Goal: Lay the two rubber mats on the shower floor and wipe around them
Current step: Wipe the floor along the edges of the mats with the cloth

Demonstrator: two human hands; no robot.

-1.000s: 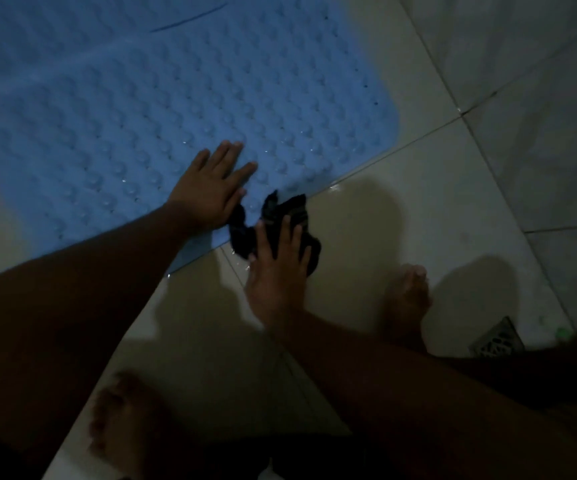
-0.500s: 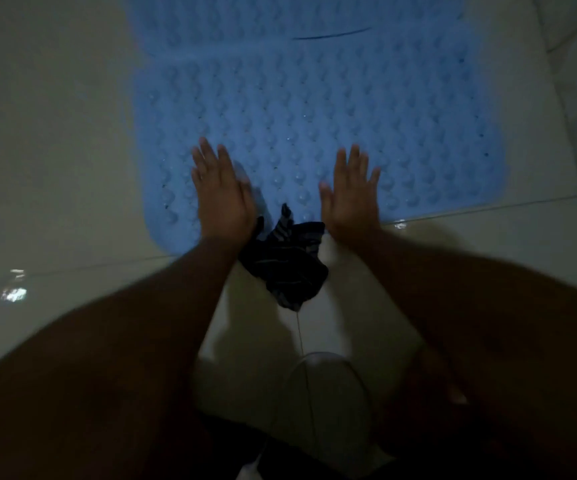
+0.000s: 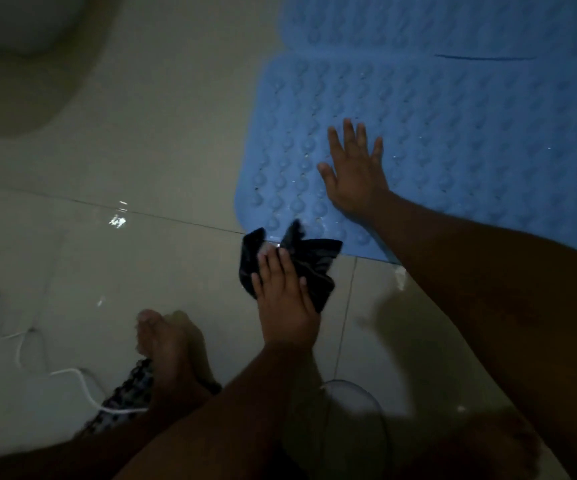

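Left hand: flat on the cloth, fingers straight and slightly spread, pressing it to the tile.
Right hand: palm down on the near mat, fingers fanned.
Cloth: one, dark and crumpled. Its far tips overlap the mat's corner just ahead of your left fingertips.
Mats: two, blue and studded. The far mat meets the near one's far edge, beyond your right fingertips.
Axis: the near mat's long side runs left to right, off frame past your right hand.
Around: one bare foot left of your left wrist, on checked fabric; one white cable further left; one clear round rim right of your left forearm.
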